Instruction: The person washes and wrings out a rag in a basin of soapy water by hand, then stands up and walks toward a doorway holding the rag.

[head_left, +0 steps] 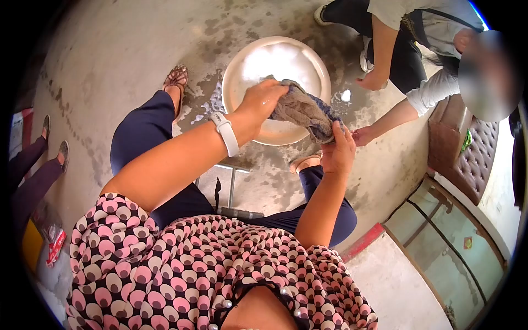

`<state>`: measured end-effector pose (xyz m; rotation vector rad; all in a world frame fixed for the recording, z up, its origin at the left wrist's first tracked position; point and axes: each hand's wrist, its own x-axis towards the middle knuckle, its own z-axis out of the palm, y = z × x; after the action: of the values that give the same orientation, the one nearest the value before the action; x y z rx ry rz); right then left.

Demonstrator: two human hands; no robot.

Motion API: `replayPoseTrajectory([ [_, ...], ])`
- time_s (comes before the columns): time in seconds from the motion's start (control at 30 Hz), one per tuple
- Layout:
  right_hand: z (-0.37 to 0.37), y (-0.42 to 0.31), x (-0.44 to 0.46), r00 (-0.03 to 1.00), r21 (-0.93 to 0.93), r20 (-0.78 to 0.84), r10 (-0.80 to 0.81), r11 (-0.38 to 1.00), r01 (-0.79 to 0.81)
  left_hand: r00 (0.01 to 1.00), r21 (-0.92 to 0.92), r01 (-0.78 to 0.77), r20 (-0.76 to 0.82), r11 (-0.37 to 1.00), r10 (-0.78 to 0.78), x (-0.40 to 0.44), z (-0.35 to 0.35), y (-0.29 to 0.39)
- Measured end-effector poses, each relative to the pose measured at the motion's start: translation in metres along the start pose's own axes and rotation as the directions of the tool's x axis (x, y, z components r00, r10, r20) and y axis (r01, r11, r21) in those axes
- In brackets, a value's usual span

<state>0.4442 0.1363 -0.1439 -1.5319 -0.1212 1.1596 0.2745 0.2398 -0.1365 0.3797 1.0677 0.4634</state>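
Note:
A bunched grey-brown cloth (pixel 303 109) with dark blue parts is stretched between my two hands, over the right side of a round metal basin (pixel 226 82). My left hand (pixel 261 104), with a white band on its wrist, is closed on the cloth's upper left end. At the lower right end, my right hand (pixel 339 147) grips the cloth with its fingers pressed together. The basin stands on the wet floor, with whitish, shiny contents; my hands and the cloth hide part of it.
A crouching person (pixel 401 33) is at the upper right, one hand close beside my right hand. A brown tufted seat (pixel 467 148) stands at the right. White foam (pixel 345 95) lies on the floor. Another person's legs (pixel 38 165) show at the far left.

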Motion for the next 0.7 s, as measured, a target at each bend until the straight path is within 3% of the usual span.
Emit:
replayPoseTrajectory([
  [0.1, -0.010, -0.012, -0.002, 0.998, 0.030, -0.058, -0.030, 0.999, 0.032, 0.999, 0.024, -0.035, -0.012, 0.999, 0.036, 0.009, -0.010, 0.001],
  [0.13, -0.013, -0.015, -0.001, 0.996, 0.020, -0.055, -0.066, 0.998, 0.067, 0.992, 0.062, -0.057, -0.105, 0.996, 0.063, 0.008, -0.007, 0.002],
  [0.27, -0.012, -0.020, -0.004, 0.988, -0.085, -0.072, -0.137, 0.988, 0.131, 0.992, 0.043, -0.039, -0.120, 0.998, 0.044, 0.008, -0.007, 0.001],
  [0.33, -0.006, -0.018, -0.007, 0.981, -0.133, -0.103, -0.162, 0.980, 0.148, 0.995, 0.058, 0.066, -0.074, 0.996, -0.062, 0.010, -0.011, -0.001],
  [0.43, 0.001, -0.017, -0.008, 0.976, -0.138, -0.168, -0.139, 0.984, 0.116, 0.988, 0.011, 0.101, -0.119, 0.995, -0.099, 0.001, -0.003, 0.003],
  [0.57, 0.002, -0.016, -0.006, 0.958, -0.171, -0.197, -0.207, 0.970, 0.174, 0.988, 0.038, 0.155, 0.012, 0.987, -0.155, 0.005, -0.003, 0.004],
  [0.63, 0.003, -0.020, -0.004, 0.949, -0.040, -0.253, -0.188, 0.982, 0.184, 0.968, 0.122, 0.218, 0.104, 0.968, -0.231, -0.004, 0.001, 0.009],
  [0.7, 0.002, -0.022, -0.002, 0.950, -0.016, -0.236, -0.206, 0.978, 0.209, 0.972, 0.174, 0.186, 0.114, 0.967, -0.207, -0.002, 0.001, 0.002],
])
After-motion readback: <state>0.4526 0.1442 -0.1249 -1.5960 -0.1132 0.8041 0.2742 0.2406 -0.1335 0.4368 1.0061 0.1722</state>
